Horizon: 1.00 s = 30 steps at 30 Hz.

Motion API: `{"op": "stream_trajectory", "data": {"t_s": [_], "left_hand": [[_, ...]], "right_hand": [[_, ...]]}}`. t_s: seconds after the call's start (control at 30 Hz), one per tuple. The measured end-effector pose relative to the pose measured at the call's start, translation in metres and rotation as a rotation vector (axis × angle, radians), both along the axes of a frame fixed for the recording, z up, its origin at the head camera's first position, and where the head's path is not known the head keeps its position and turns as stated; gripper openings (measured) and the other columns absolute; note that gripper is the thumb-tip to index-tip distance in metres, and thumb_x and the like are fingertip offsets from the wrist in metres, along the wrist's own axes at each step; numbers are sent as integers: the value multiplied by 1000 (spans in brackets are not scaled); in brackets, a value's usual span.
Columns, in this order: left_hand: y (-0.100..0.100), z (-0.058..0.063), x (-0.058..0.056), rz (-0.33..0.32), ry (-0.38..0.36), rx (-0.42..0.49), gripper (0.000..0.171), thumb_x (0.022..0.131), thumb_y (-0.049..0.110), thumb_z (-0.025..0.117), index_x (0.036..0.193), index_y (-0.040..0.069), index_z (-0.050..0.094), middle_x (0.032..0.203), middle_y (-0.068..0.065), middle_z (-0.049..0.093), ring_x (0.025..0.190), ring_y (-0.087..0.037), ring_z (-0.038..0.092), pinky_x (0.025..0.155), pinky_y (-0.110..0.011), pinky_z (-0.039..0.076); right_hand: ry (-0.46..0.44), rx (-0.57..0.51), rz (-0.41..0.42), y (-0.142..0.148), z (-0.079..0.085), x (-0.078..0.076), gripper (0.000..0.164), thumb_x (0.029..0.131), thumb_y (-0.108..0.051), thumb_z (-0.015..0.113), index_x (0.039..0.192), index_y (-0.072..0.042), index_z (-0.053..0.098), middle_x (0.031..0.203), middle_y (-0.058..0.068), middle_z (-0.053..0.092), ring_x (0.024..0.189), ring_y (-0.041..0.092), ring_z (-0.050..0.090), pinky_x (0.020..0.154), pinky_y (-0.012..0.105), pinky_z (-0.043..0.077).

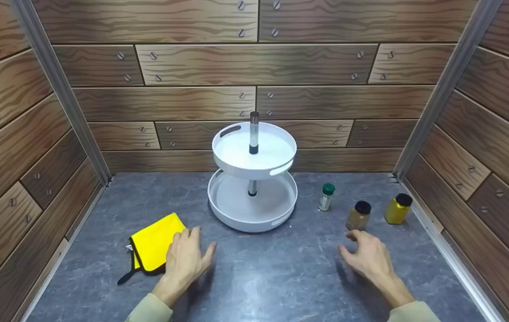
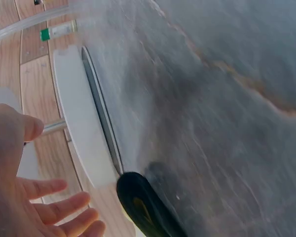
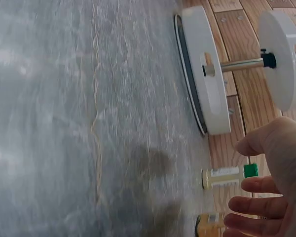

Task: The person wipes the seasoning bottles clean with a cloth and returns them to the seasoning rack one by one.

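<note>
My left hand point(image 1: 186, 256) hovers at the right edge of a folded yellow cloth point(image 1: 152, 245) with black trim and a black loop, overlapping it in the head view. Its fingers are spread and hold nothing. On the other side, my right hand point(image 1: 367, 256) is just in front of a black-capped jar of brown contents point(image 1: 357, 219), fingers loosely bent and nothing in them. Between and beyond the hands stands a white two-tier round tray stand point(image 1: 254, 226). To its right is a small green-capped spice jar point(image 1: 324, 201), also visible beyond the right fingers in the right wrist view.
A yellow jar with a black cap point(image 1: 396, 212) stands far right, near the metal edge strip point(image 1: 449, 261). Wood-patterned walls point(image 1: 192, 103) enclose the grey marbled tabletop point(image 1: 259, 277) at the back and both sides.
</note>
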<state>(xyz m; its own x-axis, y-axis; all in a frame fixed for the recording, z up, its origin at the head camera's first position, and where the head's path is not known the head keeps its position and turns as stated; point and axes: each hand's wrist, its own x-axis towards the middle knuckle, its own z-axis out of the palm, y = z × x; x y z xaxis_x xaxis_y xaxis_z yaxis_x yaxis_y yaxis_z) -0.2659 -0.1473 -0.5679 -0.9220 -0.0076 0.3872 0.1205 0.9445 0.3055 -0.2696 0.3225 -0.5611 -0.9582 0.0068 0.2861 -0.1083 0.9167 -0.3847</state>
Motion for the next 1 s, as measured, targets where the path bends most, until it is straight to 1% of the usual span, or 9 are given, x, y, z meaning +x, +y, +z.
{"op": "stream_trajectory", "data": {"t_s": [0.17, 0.3, 0.43, 0.53, 0.7, 0.83, 1.0], "left_hand": [[-11, 0, -1, 13, 8, 5, 58, 98, 43, 80, 135, 0, 71, 127, -27, 75, 112, -45, 71, 94, -59, 61], [-19, 0, -1, 22, 20, 8, 58, 98, 43, 80, 135, -1, 72, 125, -28, 76, 111, -47, 71, 94, -60, 62], [-29, -1, -2, 42, 14, 18, 57, 99, 42, 80, 134, -2, 72, 125, -28, 75, 112, -48, 71, 94, -62, 62], [-37, -1, -2, 65, 4, 28, 56, 100, 43, 79, 132, -3, 72, 124, -29, 75, 112, -49, 71, 93, -63, 62], [-48, -1, -4, 91, -10, 52, 58, 102, 45, 76, 133, -3, 72, 127, -30, 75, 113, -51, 70, 91, -65, 61], [-57, 0, -6, 113, -18, 73, 58, 103, 46, 73, 135, -3, 72, 130, -31, 74, 117, -53, 69, 93, -68, 60], [-70, 1, -10, 142, -36, 67, 57, 103, 45, 71, 133, -4, 72, 130, -33, 74, 116, -55, 69, 91, -71, 59]], "right_hand": [[3, -18, -41, 13, -2, -1, 41, 94, -31, 82, 123, -2, 78, 122, 23, 81, 109, 47, 78, 96, 66, 61], [37, -42, -67, 24, 0, -4, 39, 94, -30, 82, 122, -3, 78, 121, 23, 81, 109, 48, 77, 96, 67, 60], [77, -86, -91, 35, 3, -8, 34, 95, -27, 82, 119, -3, 79, 120, 25, 82, 108, 48, 78, 96, 67, 59], [98, -114, -124, 45, 4, -10, 31, 96, -26, 81, 116, -2, 80, 118, 27, 82, 108, 49, 78, 97, 67, 58], [131, -146, -191, 63, 6, -13, 34, 95, -25, 81, 116, 2, 80, 117, 30, 81, 106, 51, 77, 96, 67, 57], [158, -178, -238, 76, 4, -18, 35, 95, -24, 81, 118, 2, 80, 116, 30, 81, 105, 51, 77, 96, 67, 56], [160, -196, -275, 90, 0, -22, 37, 95, -26, 79, 118, 3, 79, 115, 30, 80, 104, 51, 76, 94, 67, 54]]}}
